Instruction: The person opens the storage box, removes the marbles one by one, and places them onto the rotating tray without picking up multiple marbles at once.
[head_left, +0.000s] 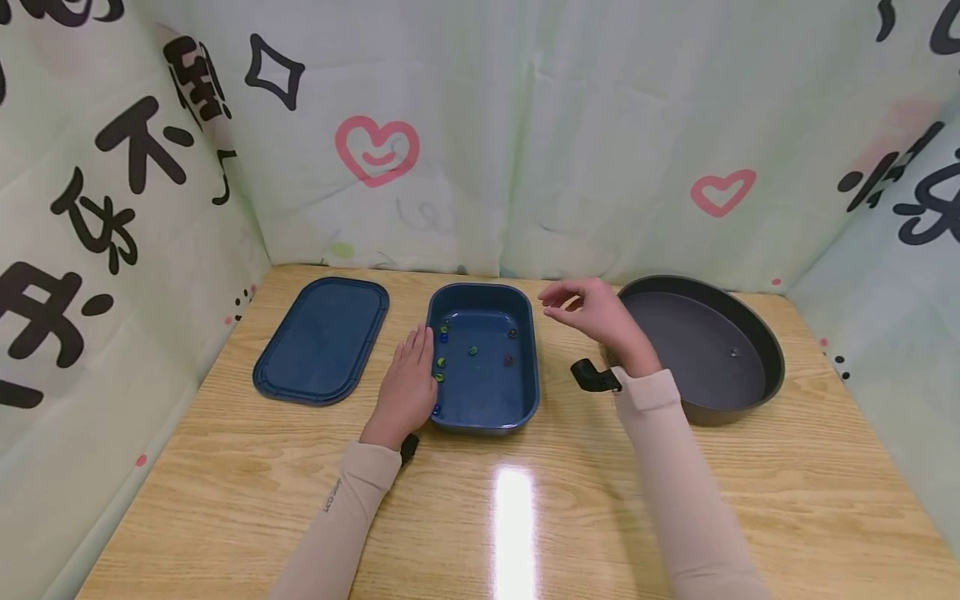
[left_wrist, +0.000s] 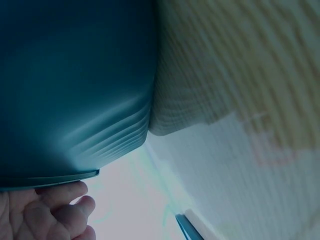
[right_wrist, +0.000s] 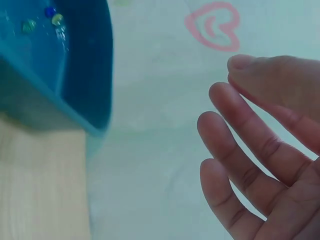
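A blue rectangular tub [head_left: 486, 408] holds several glass marbles [head_left: 472, 350], some along its left side. My left hand [head_left: 407, 379] lies against the tub's left rim, fingers stretched forward; in the left wrist view its fingertips [left_wrist: 75, 210] show right at the rim. Above the gap between the tub and a round dark pan [head_left: 682, 333], my right hand [head_left: 596, 312] is raised with nothing between its loosely bent fingers [right_wrist: 220, 145]. One clear marble [head_left: 734, 352] lies in the pan.
A flat blue lid [head_left: 321, 342] lies on the wooden table [head_left: 442, 517] left of the tub. Behind the table hangs a pale printed curtain [head_left: 525, 167], which also covers both sides. Dark wrist mounts [head_left: 592, 377] stick out at the cuffs.
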